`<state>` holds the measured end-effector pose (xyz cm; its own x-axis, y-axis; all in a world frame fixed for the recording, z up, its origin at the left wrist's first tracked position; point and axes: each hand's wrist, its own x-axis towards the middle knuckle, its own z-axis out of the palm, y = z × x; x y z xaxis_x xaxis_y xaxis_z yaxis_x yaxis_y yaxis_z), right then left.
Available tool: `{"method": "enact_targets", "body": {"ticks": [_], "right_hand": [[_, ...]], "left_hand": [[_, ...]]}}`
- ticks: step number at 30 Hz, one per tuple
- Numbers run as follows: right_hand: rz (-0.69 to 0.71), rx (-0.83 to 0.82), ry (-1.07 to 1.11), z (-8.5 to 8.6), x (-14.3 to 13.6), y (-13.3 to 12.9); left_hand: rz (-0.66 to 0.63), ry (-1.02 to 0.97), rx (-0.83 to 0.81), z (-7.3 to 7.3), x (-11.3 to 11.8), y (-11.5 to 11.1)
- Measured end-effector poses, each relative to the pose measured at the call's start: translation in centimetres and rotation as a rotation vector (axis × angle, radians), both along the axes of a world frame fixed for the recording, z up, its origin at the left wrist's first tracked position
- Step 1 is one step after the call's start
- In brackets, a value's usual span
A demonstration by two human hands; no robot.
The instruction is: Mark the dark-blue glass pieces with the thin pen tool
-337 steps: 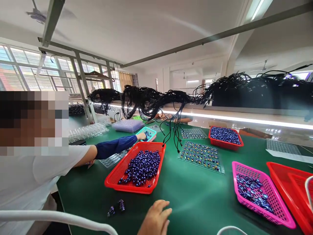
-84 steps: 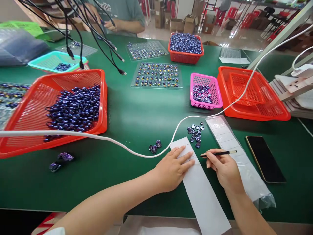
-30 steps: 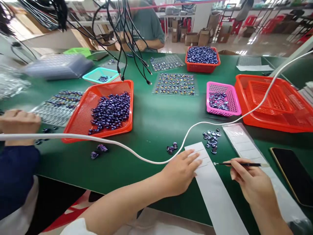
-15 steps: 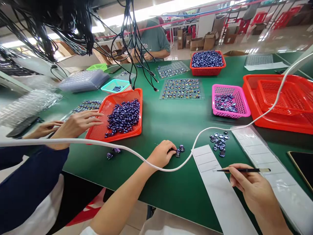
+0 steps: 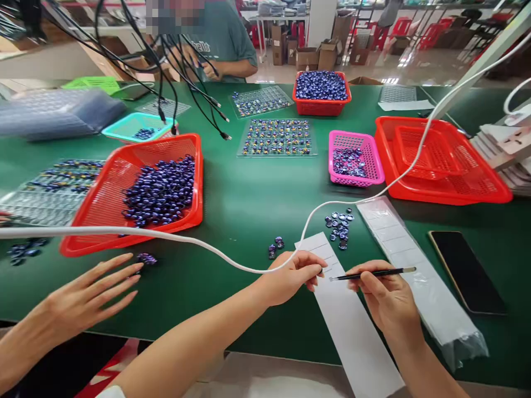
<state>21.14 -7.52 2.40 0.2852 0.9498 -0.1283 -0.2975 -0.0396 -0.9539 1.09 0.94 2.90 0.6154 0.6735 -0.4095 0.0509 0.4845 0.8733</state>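
Observation:
My left hand [image 5: 292,276] is closed in a pinch above the white strip [image 5: 346,326], with the dark edge of a small dark shiny piece [image 5: 320,272] showing between thumb and fingers. My right hand [image 5: 388,301] grips black tweezers [image 5: 390,272] like a pen. Their tip points at my left fingertips, and a tiny clear bit [image 5: 332,279] shows at the tip. Lines cross the upper part of the strip. Just behind my left hand lie two dark shiny pieces [image 5: 276,247]. Several loose round metallic pieces [image 5: 339,225] are grouped beyond the strip.
A co-worker's open hand [image 5: 95,293] reaches in at left, near a purple cluster [image 5: 146,259]. Red basket [image 5: 89,204], pink basket [image 5: 375,166] and large red tray [image 5: 485,171] stand farther back. A white cable [image 5: 232,262] crosses above my left hand. A phone [image 5: 467,271] lies right.
My left hand has moved right from the dark pieces to the strip, now pinching one. My right hand's tweezers are closer to it. The co-worker's hand has left the red basket; the view has shifted.

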Motion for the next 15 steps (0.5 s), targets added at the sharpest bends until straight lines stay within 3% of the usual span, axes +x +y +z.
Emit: {"method": "enact_targets", "body": {"ticks": [3,6,11,15], "right_hand": [[0.059,0.027,0.069,0.2,-0.1,0.0],[0.104,-0.001,0.101,0.3,-0.2,0.1],[0.119,-0.025,0.105,0.1,-0.2,0.1],[0.085,-0.069,0.069,0.0,0.0,0.1]], "left_hand": [[0.038,-0.116,-0.123,-0.5,2.3,0.0],[0.075,-0.183,-0.135,-0.8,3.4,-0.4],[0.042,-0.137,-0.116,-1.1,3.1,-0.7],[-0.029,-0.071,-0.008,-1.1,2.4,-0.5]]}}
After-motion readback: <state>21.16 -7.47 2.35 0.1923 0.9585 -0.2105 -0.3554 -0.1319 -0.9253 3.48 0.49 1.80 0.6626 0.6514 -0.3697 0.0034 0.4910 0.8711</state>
